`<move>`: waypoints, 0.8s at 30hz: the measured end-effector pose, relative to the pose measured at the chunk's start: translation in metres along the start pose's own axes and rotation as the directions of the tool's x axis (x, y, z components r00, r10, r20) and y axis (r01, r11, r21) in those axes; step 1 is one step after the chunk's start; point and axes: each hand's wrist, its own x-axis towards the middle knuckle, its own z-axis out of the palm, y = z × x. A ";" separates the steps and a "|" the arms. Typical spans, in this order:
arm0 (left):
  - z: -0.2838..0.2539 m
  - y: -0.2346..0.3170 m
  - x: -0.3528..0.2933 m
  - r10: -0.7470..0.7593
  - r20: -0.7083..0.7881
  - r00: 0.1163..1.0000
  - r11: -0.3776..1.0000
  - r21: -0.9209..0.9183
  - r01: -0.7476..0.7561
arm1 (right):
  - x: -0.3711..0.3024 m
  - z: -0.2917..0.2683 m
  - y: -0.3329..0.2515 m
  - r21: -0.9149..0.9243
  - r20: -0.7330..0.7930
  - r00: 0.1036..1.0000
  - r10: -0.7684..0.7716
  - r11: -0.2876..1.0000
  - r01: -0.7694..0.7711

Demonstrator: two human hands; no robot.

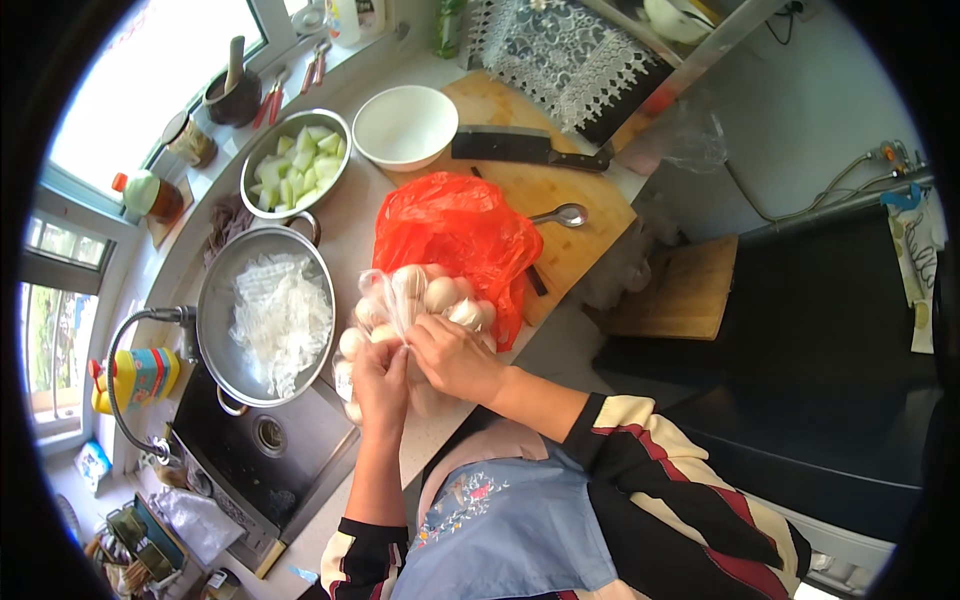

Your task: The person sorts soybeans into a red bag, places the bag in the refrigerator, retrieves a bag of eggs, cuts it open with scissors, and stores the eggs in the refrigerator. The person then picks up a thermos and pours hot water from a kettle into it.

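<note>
A clear plastic bag of eggs (pixel 441 293) lies on the counter in front of me, its thin film gathered upward into a twist. My left hand (pixel 382 385) pinches the gathered film between thumb and fingers. Close beside it, my right hand (pixel 452 358) has its fingers closed on the same film, over the near side of the eggs. Just behind the eggs spreads a crumpled red plastic bag (pixel 440 215), partly on the cutting board. Both hands hide some of the eggs.
A wooden cutting board (pixel 590 230) holds a black-bladed cleaver (pixel 500 144) and a metal spoon (pixel 565 215). A white bowl (pixel 405 125), a bowl of pale green chunks (pixel 300 170) and a pan of translucent white shreds (pixel 280 320) stand to the left, above the sink (pixel 265 470).
</note>
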 end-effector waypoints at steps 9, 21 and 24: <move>-0.003 0.005 0.001 0.079 -0.020 0.997 0.995 0.056 -0.078 | 0.019 -0.094 0.171 -0.405 -0.325 0.897 0.300 0.813 -0.419; 0.002 0.009 0.003 -0.059 -0.070 0.996 0.993 0.096 0.066 | 0.014 -0.111 0.208 -0.172 -0.316 0.753 0.577 0.746 -0.644; -0.001 0.005 0.000 -0.094 -0.126 0.988 0.992 0.078 0.104 | 0.017 -0.137 0.133 0.447 -0.090 0.665 0.741 0.627 -0.638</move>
